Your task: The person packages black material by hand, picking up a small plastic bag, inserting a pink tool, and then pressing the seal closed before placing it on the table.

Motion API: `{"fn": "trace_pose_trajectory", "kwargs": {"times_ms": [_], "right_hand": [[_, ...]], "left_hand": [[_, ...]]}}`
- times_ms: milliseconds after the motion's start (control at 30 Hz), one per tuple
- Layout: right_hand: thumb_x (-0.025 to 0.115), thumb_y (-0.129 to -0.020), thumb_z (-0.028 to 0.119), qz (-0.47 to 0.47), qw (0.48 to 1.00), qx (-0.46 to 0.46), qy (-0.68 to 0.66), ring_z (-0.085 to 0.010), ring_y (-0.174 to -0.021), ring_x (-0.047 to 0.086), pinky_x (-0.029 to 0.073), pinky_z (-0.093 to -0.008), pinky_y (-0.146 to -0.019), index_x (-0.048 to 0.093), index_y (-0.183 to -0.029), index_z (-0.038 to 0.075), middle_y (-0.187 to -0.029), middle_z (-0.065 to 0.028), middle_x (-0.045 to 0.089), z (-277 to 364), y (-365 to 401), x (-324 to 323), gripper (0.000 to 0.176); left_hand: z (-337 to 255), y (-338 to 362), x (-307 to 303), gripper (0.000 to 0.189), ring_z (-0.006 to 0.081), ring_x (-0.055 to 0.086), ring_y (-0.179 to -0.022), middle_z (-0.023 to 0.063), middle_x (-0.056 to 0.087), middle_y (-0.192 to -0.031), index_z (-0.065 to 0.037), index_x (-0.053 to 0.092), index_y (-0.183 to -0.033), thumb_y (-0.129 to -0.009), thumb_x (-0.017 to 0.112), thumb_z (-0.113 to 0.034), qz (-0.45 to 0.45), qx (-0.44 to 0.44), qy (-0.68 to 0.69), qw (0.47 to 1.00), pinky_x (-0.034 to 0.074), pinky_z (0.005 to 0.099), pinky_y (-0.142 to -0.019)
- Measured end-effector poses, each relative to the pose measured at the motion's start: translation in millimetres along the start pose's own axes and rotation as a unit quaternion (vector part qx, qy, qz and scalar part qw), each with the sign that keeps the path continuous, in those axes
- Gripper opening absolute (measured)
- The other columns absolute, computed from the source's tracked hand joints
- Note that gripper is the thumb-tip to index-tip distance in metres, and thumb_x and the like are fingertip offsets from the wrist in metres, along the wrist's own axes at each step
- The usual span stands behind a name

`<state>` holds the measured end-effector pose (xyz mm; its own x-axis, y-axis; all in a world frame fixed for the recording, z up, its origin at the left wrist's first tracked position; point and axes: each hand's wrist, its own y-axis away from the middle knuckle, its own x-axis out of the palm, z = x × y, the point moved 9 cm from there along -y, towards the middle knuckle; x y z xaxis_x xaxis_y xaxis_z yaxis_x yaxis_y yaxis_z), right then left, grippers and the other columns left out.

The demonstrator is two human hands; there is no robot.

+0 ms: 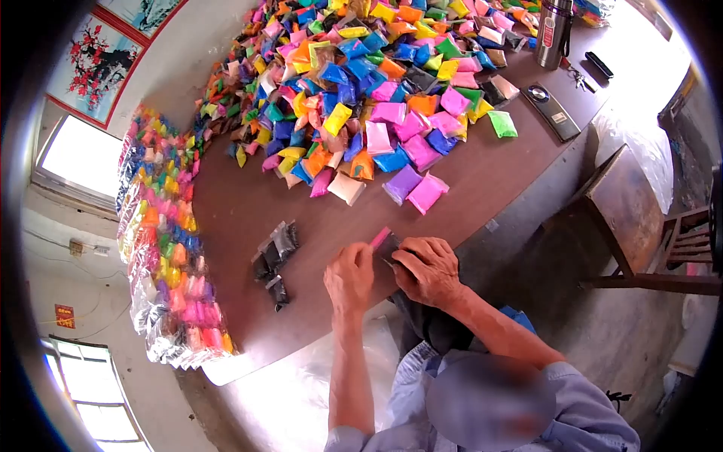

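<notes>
Both hands are together at the table's front edge. My left hand (349, 279) has its fingers closed beside a small pink piece (380, 238); whether it grips that piece is hidden. My right hand (427, 270) is bent over a dark packet (387, 247), its fingers pressed on it. To the left of the hands lie several black packets (275, 252) on the brown table (331, 226). A purple packet (402, 184) and a pink packet (428, 193) lie just beyond the hands.
A large heap of colourful packets (376, 90) covers the back of the table. Bagged packets (169, 256) line the left edge. A phone (552, 113), keys (578, 77) and a steel flask (553, 34) are at the right, with a wooden chair (625, 211) beyond.
</notes>
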<state>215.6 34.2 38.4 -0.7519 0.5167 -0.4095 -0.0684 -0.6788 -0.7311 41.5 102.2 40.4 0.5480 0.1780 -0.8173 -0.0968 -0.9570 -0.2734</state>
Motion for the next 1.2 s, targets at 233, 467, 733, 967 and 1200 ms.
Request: {"fn": "trace_pose_trajectory", "kwargs": {"times_ms": [233,467,733,967,1200], "right_hand": [[0.081,-0.075,0.010,0.021,1.000,0.007,-0.003,-0.0271,-0.099,0.068,0.051,-0.0410,-0.088,0.071,-0.107,0.012,-0.110,-0.0047,0.068,0,0,0,0.033],[0.080,-0.076,0.011,0.016,1.000,0.002,0.005,-0.0269,-0.097,0.067,0.050,-0.0405,-0.088,0.072,-0.108,0.013,-0.109,-0.0054,0.068,0,-1,-1,0.034],[0.080,-0.076,0.014,0.021,1.000,0.017,0.008,-0.0289,-0.098,0.067,0.050,-0.0423,-0.088,0.071,-0.110,0.012,-0.108,-0.0065,0.066,0,-1,-1,0.036],[0.081,-0.074,0.013,0.027,0.999,0.020,0.011,-0.0311,-0.110,0.066,0.050,-0.0437,-0.096,0.071,-0.110,0.011,-0.116,-0.0080,0.067,3,-3,0,0.037],[0.081,-0.075,0.011,0.025,0.999,0.019,0.016,-0.0308,-0.117,0.066,0.052,-0.0437,-0.097,0.071,-0.110,0.010,-0.121,-0.0087,0.069,-1,-1,0,0.036]], "left_hand": [[-26,14,-3,0.011,0.0279,0.070,-0.069,0.0162,0.072,-0.082,-0.002,0.075,-0.096,-0.093,0.077,-0.013,0.010,0.012,0.084,0.996,0.054,0.0378,-0.064],[5,11,2,0.013,0.0268,0.069,-0.065,0.0152,0.071,-0.077,-0.002,0.075,-0.096,-0.095,0.076,-0.016,-0.032,0.005,0.038,0.999,0.054,0.0378,-0.064],[0,34,-9,0.016,0.0241,0.069,-0.066,0.0149,0.071,-0.075,0.000,0.074,-0.094,-0.096,0.075,-0.016,-0.005,-0.077,0.106,0.991,0.055,0.0357,-0.065],[6,34,-4,0.014,0.0234,0.071,-0.068,0.0156,0.073,-0.078,0.000,0.074,-0.093,-0.096,0.074,-0.014,-0.037,-0.021,0.038,0.998,0.055,0.0363,-0.065],[2,35,-10,0.013,0.0228,0.070,-0.067,0.0148,0.072,-0.077,-0.001,0.074,-0.095,-0.096,0.075,-0.014,-0.022,-0.066,0.108,0.992,0.055,0.0365,-0.065]]}}
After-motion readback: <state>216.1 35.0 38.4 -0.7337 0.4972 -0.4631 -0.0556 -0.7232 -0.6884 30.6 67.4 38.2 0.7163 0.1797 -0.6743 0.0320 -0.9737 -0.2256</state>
